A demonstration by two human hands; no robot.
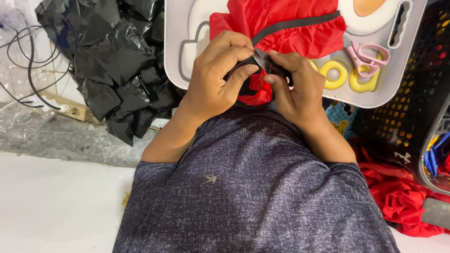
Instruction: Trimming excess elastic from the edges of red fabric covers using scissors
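Both hands meet just above the person's grey-shirted chest, wrists bent inward; the left hand and the right hand each pinch the black trim band of one red fabric piece, fingers curled tight on it; the fabric spreads away from the body onto the white worktop, its band running left to right; beyond lie one pair of pink scissors, with one heap of black plastic to the left.
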